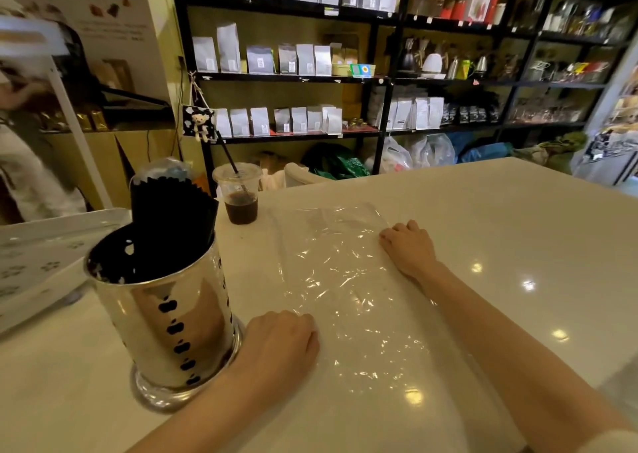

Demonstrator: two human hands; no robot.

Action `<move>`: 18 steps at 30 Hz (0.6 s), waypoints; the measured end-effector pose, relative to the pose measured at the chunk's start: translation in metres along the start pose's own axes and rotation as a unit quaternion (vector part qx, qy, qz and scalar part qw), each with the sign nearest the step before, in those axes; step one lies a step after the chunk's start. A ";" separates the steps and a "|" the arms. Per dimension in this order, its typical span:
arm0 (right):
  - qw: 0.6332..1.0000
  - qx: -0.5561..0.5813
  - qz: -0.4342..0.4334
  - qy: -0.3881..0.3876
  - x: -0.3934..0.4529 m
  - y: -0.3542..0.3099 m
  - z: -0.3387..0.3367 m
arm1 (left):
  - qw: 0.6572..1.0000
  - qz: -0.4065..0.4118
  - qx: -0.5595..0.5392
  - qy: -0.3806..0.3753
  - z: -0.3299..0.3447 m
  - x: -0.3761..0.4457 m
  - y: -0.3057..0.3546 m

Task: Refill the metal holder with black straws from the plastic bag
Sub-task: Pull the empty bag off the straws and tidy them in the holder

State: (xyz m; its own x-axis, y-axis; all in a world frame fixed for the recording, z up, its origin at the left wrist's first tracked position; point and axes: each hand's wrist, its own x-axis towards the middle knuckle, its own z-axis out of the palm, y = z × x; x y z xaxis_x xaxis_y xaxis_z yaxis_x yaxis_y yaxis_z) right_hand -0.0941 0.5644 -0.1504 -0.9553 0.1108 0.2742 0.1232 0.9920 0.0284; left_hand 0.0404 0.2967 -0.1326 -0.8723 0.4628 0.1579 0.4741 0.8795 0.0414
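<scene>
The shiny metal holder point(165, 328) stands at the left of the white counter, packed with black straws point(169, 224) that rise above its rim. A clear plastic bag point(345, 280) lies flat and looks empty in the middle of the counter. My left hand point(279, 342) rests palm down on the bag's near left edge, just right of the holder's base, fingers curled and holding nothing. My right hand point(409, 249) presses on the bag's far right edge, fingers bent, nothing in it.
A plastic cup of dark drink point(240, 193) with a black straw stands behind the holder. A white patterned tray point(41, 255) lies at the far left. Shelves of bags and kettles point(345, 65) fill the back wall. A person in white point(20, 162) stands at far left.
</scene>
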 end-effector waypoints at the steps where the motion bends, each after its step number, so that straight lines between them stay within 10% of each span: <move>1: 1.000 0.001 0.003 -0.006 0.000 -0.003 -0.001 | 1.000 0.002 -0.005 -0.003 -0.001 0.000 0.000; 6: 0.992 0.117 -0.002 0.050 0.000 -0.046 -0.040 | 0.991 0.032 -0.123 0.030 -0.033 0.002 -0.010; 10: 0.910 0.374 -0.137 0.115 -0.021 -0.111 -0.114 | 0.933 0.115 -0.316 0.124 -0.104 -0.010 -0.019; 14: 0.808 0.541 -0.231 0.015 -0.053 -0.156 -0.170 | 0.857 0.125 -0.448 0.223 -0.158 -0.035 -0.050; 18: 0.742 0.580 -0.283 -0.178 -0.071 -0.188 -0.173 | 0.888 0.006 -0.352 0.296 -0.171 -0.041 -0.102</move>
State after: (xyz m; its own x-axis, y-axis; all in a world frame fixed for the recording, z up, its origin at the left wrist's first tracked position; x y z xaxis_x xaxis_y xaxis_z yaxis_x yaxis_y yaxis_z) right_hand -0.0031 0.3592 -0.0086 -0.8012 -0.5403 0.2570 -0.4428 0.2466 -0.8621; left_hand 0.0481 0.1689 0.0256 -0.7497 0.1493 0.6447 0.6220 0.4915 0.6095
